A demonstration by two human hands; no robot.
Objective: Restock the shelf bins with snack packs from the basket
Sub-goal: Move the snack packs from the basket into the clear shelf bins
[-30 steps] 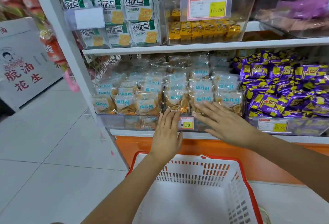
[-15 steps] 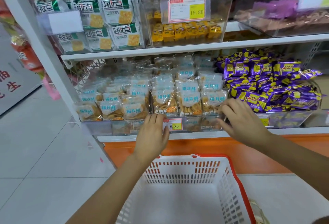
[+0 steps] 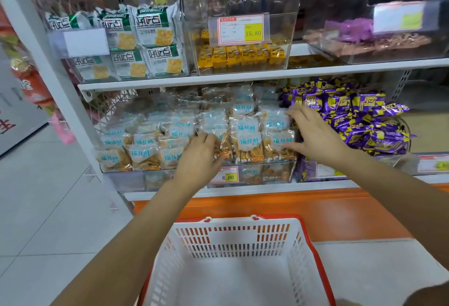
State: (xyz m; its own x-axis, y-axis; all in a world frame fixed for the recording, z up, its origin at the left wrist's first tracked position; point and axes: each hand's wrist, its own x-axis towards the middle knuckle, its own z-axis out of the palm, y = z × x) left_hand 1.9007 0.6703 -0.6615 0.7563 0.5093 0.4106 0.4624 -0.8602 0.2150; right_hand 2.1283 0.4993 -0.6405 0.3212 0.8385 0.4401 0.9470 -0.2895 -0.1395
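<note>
Clear snack packs (image 3: 245, 140) printed "猫耳酥" in blue fill the shelf bin (image 3: 155, 179) at centre, stacked in rows, too many to count. The left grip (image 3: 196, 160) bends its fingers onto a front-row pack; whether it pinches, I cannot tell. The right grip (image 3: 315, 135) is spread wide, flat against the pile's right edge. A price tag (image 3: 224, 175) below reads 8.80. One white basket (image 3: 233, 237) with a red rim sits at 6 o'clock. At 11 o'clock, six green bags (image 3: 155, 26) read "好吃点". At 12, a tag (image 3: 240, 30) reads 15.80. Purple packs (image 3: 364, 123) lie at 3.
</note>
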